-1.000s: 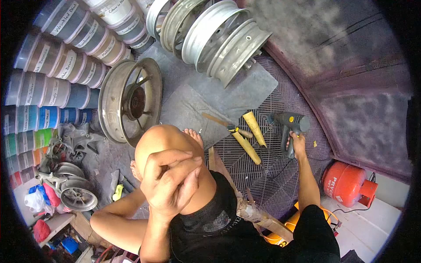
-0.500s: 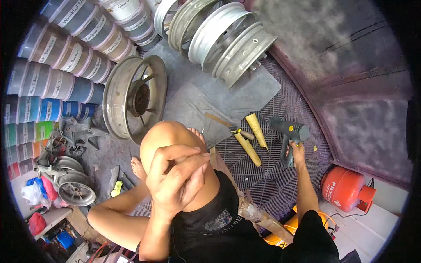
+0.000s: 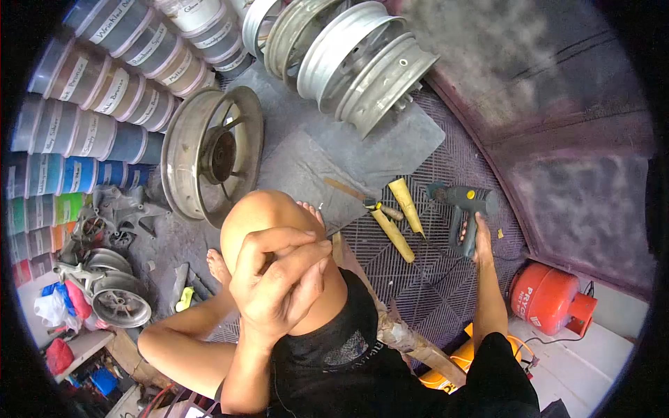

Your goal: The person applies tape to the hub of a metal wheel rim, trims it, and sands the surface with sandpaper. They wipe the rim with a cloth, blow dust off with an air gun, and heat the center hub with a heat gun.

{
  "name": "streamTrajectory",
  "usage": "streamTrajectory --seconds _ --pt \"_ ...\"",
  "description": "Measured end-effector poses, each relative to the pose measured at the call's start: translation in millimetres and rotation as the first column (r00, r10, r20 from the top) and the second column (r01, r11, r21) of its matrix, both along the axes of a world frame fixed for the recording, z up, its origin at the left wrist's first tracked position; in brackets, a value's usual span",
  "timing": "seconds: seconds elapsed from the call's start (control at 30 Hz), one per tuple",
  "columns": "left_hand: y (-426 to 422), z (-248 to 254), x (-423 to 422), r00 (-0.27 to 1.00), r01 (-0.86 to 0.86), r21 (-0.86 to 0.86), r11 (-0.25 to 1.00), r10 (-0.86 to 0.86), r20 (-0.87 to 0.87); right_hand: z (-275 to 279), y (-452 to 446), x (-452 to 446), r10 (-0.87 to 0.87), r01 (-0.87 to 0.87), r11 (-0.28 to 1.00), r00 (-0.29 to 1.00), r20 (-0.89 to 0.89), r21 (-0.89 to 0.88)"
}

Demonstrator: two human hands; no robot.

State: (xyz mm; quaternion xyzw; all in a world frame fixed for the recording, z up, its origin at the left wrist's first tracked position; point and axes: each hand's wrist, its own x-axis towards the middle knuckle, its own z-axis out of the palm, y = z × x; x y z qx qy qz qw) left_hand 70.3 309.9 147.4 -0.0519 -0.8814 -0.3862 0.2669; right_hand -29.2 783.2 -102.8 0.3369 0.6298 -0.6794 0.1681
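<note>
My left hand [image 3: 282, 279] is raised in front of the bent knee [image 3: 261, 209], fingers curled towards the thumb; whatever may be between them is hidden. At the right, my right hand [image 3: 481, 240] is wrapped round the handle of a dark heat gun [image 3: 465, 198], its nozzle towards the left. Two yellow rolled pieces, an upper one [image 3: 405, 207] and a lower one [image 3: 393, 237], lie on the ribbed mat left of the heat gun. A brush-like tool [image 3: 343, 189] with a brown handle lies beside them on the grey sheet.
A wheel rim [image 3: 209, 157] stands beyond the knee, and more rims [image 3: 383, 83] stand at the top. Labelled tubs [image 3: 90, 80] are stacked at the left. Small wheels [image 3: 120, 302] and metal parts lie below them. A red gas cylinder [image 3: 545, 292] is at the right, near the dark panel [image 3: 578, 202].
My right hand and the heat gun have shifted slightly to the right, and the grip has turned a little on the handle. My left hand keeps its curled pose. The view has shifted slightly.
</note>
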Motion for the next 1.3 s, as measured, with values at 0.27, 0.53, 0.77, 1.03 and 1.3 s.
streamTrajectory --seconds 0.27,0.53,0.77,1.03,1.3 --pt "1.9 0.5 -2.0 1.000 0.006 -0.023 1.000 -0.006 -0.002 10.1 7.8 4.6 -0.138 0.067 0.863 0.985 -0.106 -0.500" --pt "5.3 4.2 -2.6 0.999 0.002 -0.043 0.999 0.000 0.032 -24.9 20.2 -6.0 0.347 -0.281 0.734 0.938 0.014 0.618" --pt "7.0 3.0 -6.2 0.996 -0.026 -0.106 0.994 0.034 0.077 -112.6 63.3 -0.8 0.596 -0.457 0.186 0.756 0.270 0.870" --pt "10.3 3.2 -7.7 0.990 -0.022 -0.099 0.995 0.035 0.138 -136.1 11.7 -25.5 0.550 -0.083 -0.077 0.827 0.112 0.994" --pt "-60.9 2.1 -27.7 0.936 -0.353 0.468 0.811 0.306 0.176 -239.2 -16.9 -93.6 0.597 -0.459 0.134 0.745 0.298 0.878"
